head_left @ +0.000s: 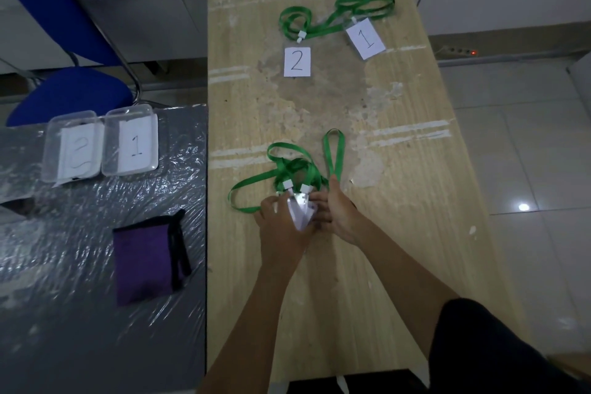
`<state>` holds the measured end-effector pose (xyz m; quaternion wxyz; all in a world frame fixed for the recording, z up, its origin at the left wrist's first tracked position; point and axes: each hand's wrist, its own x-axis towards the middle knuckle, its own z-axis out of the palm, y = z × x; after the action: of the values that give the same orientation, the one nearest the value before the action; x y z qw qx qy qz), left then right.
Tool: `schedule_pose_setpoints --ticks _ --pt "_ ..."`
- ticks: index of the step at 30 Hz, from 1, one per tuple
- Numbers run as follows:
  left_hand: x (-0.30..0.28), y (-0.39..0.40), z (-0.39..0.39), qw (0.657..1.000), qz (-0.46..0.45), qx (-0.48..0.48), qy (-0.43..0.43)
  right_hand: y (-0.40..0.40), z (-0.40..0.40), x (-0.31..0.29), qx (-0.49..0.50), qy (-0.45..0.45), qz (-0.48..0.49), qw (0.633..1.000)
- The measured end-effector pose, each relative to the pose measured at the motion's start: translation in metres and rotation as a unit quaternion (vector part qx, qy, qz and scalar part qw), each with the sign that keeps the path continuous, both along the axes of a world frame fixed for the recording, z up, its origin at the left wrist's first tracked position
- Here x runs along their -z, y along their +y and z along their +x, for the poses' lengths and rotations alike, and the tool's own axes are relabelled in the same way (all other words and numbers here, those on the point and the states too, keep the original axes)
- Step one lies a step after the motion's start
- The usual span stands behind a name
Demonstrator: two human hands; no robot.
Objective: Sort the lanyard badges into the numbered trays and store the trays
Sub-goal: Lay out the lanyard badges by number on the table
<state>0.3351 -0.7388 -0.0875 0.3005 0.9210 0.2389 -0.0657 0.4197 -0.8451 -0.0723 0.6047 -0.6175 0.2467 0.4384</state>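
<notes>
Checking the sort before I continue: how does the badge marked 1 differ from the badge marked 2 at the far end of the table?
The badge marked 1 lies tilted; the badge marked 2 lies square. Badge 1 sits farther right, and badge 2 nearer the person. Both are white cards on green lanyards, face up, untouched.

Both forearms (399,269) showing bare, no sleeves, no watch or rings; dark garment (499,349) appearing at lower right of frame.

Held badges (300,209) — faces blurred, numbers unreadable; chair (48,41) cut off.
</notes>
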Motion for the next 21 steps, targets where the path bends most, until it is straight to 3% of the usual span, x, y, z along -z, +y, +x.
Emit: schedule_pose_setpoints --ticks 5,9,11,14,17,21 --pt "0.009 0.000 -0.004 0.999 0.013 0.002 -0.040 -0.001 0.001 0.001 -0.016 0.005 -0.016 1.000" --pt "0.012 -0.002 -0.003 0.998 -0.031 -0.014 -0.053 0.000 -0.002 -0.005 -0.042 -0.027 -0.025 0.998" --pt "0.006 -0.003 -0.003 0.997 -0.041 -0.039 -0.061 0.003 -0.001 -0.009 -0.038 -0.064 -0.046 0.996" --pt "-0.001 0.000 -0.005 0.992 -0.061 -0.087 -0.070 0.000 0.001 0.002 0.043 -0.133 -0.109 0.984" --pt "-0.004 0.000 -0.006 0.993 -0.055 -0.089 -0.063 -0.009 -0.005 0.009 0.014 -0.194 -0.183 0.964" --pt "-0.003 -0.009 -0.003 0.995 -0.038 -0.074 -0.047 -0.008 -0.011 0.010 0.014 -0.156 -0.172 0.973"
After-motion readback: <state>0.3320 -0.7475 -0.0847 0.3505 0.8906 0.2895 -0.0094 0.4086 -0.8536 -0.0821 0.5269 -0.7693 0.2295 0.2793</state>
